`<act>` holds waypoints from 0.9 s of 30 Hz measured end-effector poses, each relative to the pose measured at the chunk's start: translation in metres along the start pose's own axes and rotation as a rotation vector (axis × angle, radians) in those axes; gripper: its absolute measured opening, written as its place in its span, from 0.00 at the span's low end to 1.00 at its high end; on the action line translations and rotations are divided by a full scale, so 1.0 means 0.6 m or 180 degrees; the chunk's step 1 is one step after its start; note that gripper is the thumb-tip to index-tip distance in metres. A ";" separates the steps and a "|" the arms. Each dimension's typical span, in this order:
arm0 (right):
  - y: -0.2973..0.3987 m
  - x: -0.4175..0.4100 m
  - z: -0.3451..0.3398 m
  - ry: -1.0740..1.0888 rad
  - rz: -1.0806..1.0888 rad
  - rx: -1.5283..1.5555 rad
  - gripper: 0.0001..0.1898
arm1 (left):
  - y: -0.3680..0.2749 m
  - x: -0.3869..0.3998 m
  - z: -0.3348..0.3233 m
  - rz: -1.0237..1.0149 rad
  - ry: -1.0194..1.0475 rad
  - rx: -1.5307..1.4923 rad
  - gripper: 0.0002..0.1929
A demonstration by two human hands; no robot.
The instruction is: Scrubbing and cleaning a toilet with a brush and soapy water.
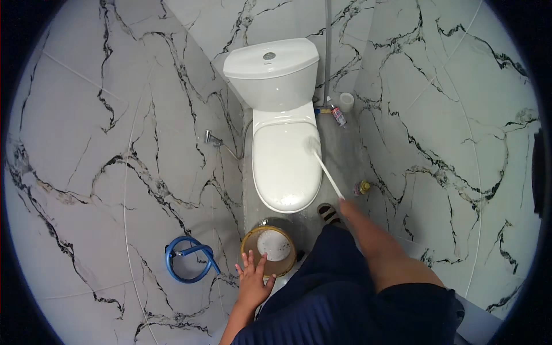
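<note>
My right hand [347, 208] is shut on the white handle of a toilet brush [330, 174]. The brush's pale head lies against the right side of the closed lid [282, 168] of a white toilet [271, 92]. My left hand [253, 276] holds nothing, its fingers spread over the near left rim of a bucket [244, 241]. White foam or suds [274, 245] show inside the bucket. Whether the left fingers touch the rim cannot be told.
A coiled blue hose [170, 267] is at the left wall, near a metal bidet sprayer [208, 136]. Right of the toilet are a bottle [338, 115], a white cup-like container [346, 102] and a yellow-bristled brush [324, 111]. A yellow-capped bottle [361, 187] stands by the right wall.
</note>
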State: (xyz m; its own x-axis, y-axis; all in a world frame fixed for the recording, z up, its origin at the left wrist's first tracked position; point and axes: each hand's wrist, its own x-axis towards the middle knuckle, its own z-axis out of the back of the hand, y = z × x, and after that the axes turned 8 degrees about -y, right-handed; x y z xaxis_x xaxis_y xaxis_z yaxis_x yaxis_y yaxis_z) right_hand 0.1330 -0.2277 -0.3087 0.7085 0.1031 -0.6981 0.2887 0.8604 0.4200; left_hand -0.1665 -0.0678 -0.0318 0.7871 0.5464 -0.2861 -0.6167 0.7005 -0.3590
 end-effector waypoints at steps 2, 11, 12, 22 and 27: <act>0.075 0.062 0.015 0.0412 -0.0290 0.0026 0.30 | -0.016 0.008 0.003 -0.0019 0.0029 0.0028 0.30; -0.147 -0.014 0.043 0.0709 -0.0021 -0.0759 0.30 | -0.048 0.060 0.054 0.0119 -0.0137 0.0159 0.31; -0.147 -0.006 0.050 0.0869 0.0232 -0.0673 0.30 | -0.057 0.070 0.056 0.0087 -0.0178 0.0161 0.31; 0.096 0.125 0.133 0.0938 0.0027 -0.0133 0.30 | -0.156 0.196 0.092 0.0041 -0.0097 0.0265 0.32; -0.028 0.031 0.184 0.1058 -0.0315 -0.0733 0.28 | -0.171 0.214 0.121 0.0202 -0.0199 0.0290 0.32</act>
State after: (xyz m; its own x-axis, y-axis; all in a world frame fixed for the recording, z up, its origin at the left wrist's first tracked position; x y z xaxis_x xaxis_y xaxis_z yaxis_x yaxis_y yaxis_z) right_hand 0.2125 -0.2954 -0.2646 0.4272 0.1374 -0.8936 0.1667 0.9595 0.2273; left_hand -0.0020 -0.0363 0.0326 0.7470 0.6165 -0.2487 -0.6646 0.7009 -0.2589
